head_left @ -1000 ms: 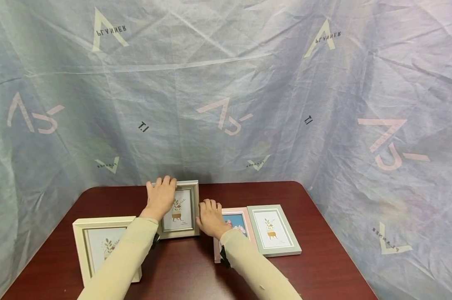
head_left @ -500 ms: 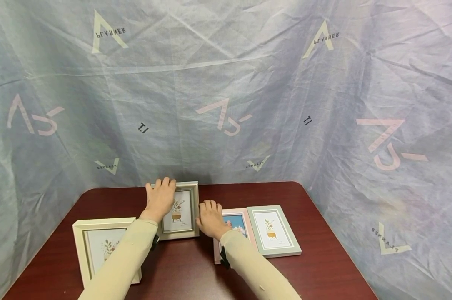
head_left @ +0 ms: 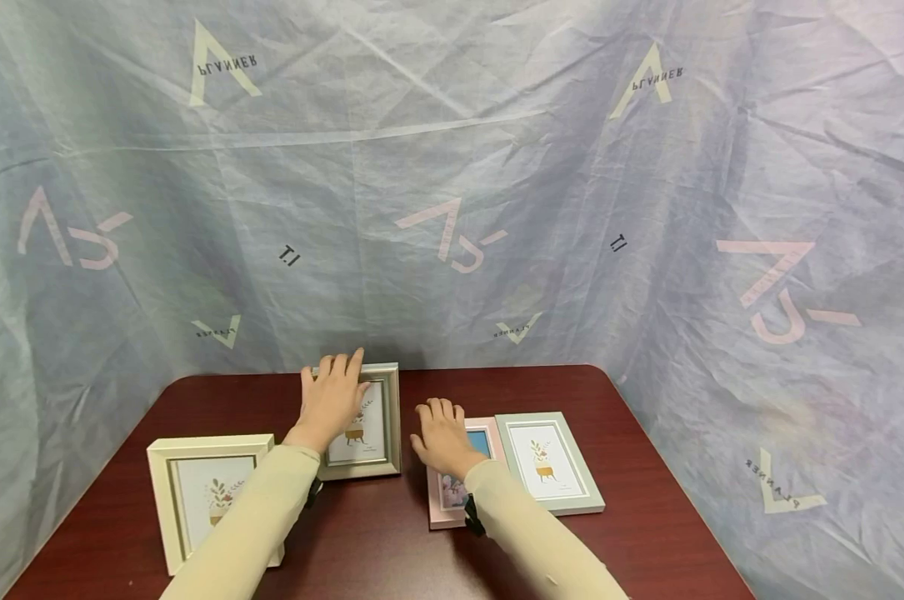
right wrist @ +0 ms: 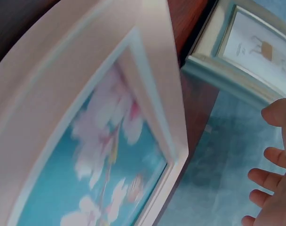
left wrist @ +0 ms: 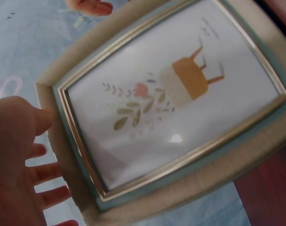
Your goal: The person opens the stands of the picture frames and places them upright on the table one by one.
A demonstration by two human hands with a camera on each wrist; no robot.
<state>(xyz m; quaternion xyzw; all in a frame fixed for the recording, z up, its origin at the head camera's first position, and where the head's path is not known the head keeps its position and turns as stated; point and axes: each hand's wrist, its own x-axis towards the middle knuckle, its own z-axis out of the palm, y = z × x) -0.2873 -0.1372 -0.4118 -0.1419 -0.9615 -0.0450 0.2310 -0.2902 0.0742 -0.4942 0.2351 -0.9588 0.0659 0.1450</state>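
Observation:
A silver-gold picture frame (head_left: 365, 433) with a potted-plant print stands upright near the back edge of the table. My left hand (head_left: 332, 408) is at its upper left corner, fingers spread. In the left wrist view the thumb and fingers of that hand (left wrist: 16, 160) lie loosely by the edge of the frame (left wrist: 171, 99); contact is unclear. My right hand (head_left: 444, 442), fingers relaxed, hovers right of that frame and above a pink picture frame (head_left: 453, 493) with a blossom picture. The right wrist view shows this hand (right wrist: 277, 174) holding nothing, apart from the silver-gold frame (right wrist: 256, 52).
A cream picture frame (head_left: 212, 492) stands at the front left, partly behind the left sleeve. A pale green picture frame (head_left: 545, 462) is beside the pink one on the right. A grey printed cloth (head_left: 452, 167) hangs behind the dark red table (head_left: 377, 542).
My right hand has let go of the silver-gold frame's right side and moved right. The left hand's fingers have loosened and spread, shifting slightly right. The frames have stayed put.

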